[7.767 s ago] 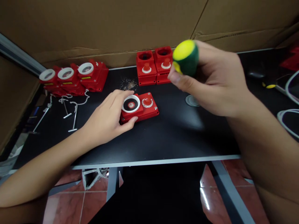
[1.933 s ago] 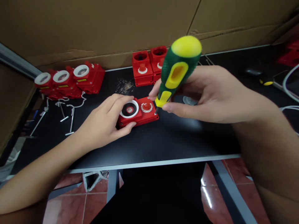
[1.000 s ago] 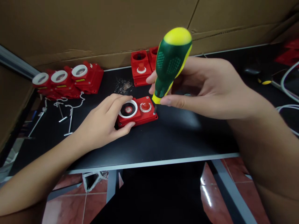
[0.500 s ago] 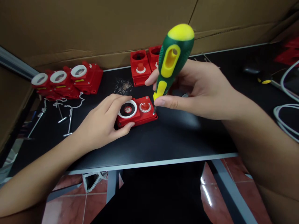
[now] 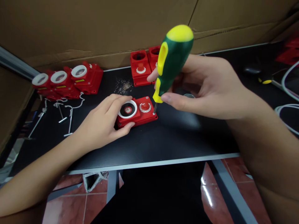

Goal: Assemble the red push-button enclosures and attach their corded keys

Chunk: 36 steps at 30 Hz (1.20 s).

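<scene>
Flat on the black table lies a red box (image 5: pixel 143 117) with a white ring and a red lamp on its face. My left hand (image 5: pixel 106 119) grips its left end, thumb along the front side and fingers over the top by the ring. A green and yellow screwdriver (image 5: pixel 174 59) is held by the fingers of my right hand (image 5: pixel 203 87). It leans to the right, and its tip meets a screw at the box's near right corner. Part of the handle hides some of my right fingers.
Three red boxes with white rings (image 5: pixel 78 71) stand back left, small metal hammers (image 5: pixel 70 122) hanging from their cords. More red boxes (image 5: pixel 141 74) stand behind, near a patch of shavings (image 5: pixel 124 86). A white cable (image 5: pixel 286 113) and another screwdriver (image 5: pixel 266 81) lie at the right.
The screwdriver handle has turned about its length, its yellow slot now facing further left. My right fingers have shifted on it. My left hand and the red box have stayed put.
</scene>
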Tool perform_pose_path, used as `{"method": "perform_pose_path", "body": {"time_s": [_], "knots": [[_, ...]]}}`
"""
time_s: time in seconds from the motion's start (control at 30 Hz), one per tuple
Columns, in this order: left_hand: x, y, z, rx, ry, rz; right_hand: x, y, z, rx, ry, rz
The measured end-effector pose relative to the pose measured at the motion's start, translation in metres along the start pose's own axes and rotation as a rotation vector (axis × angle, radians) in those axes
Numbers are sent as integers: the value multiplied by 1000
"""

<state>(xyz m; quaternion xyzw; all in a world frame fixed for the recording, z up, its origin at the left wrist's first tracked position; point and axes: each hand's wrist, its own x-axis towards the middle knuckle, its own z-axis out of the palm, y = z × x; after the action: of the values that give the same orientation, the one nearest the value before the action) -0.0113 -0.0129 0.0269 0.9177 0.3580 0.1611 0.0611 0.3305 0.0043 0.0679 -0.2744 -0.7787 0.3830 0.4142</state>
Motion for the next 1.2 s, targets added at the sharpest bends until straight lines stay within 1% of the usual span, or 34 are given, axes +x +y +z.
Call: {"method": "perform_pose_path", "body": {"time_s": [0.17,0.3,0.57,0.73,1.2], "knots": [[0,-1,0,4,10,25,-1,5,0,-53,5,20],[0,-1,-1,19,9,29,-1,8,1,-59,29,-2],[1,2,-1,4,-7,3,-3,1,-5,-31,-34,-15],[1,1,-1,11,-1,5,-4,-2,-2,10,-16,-7],[2,3,-2,0,-11,-7,-2,1,0,-13,5,32]]}}
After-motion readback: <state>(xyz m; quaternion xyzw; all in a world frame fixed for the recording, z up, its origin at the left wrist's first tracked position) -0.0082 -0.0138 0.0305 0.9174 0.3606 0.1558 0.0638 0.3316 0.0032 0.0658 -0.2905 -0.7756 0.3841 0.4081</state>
